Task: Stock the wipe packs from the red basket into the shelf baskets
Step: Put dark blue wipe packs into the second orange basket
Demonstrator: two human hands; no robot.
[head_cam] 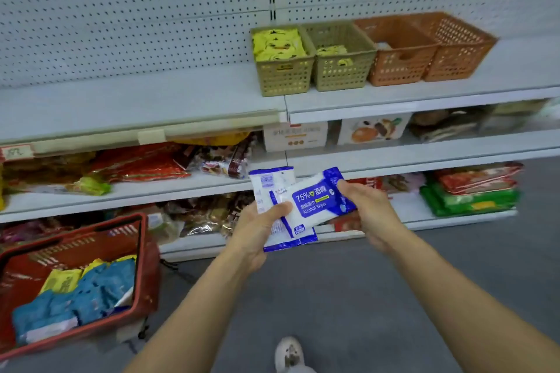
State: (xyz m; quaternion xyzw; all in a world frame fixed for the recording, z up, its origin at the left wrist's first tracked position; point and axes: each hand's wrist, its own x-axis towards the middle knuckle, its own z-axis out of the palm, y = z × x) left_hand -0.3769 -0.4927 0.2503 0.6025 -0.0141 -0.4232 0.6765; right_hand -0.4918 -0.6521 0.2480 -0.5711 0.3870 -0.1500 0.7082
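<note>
We hold two blue-and-white wipe packs (315, 203) in mid-air, the fingers of our left hand (254, 233) pinching both, those of our right hand (369, 206) curled round the upper one's end. The red basket (150, 278) on the floor (348, 297) holds blue and yellow packs (91, 291). Two olive baskets (285, 79) at the shelf's (181, 100) front edge hold yellow packs (277, 44).

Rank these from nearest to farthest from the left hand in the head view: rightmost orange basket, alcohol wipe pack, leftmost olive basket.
1. The alcohol wipe pack, gripped in the left hand itself.
2. The leftmost olive basket, on the shelf above.
3. The rightmost orange basket, same shelf, far right.
</note>
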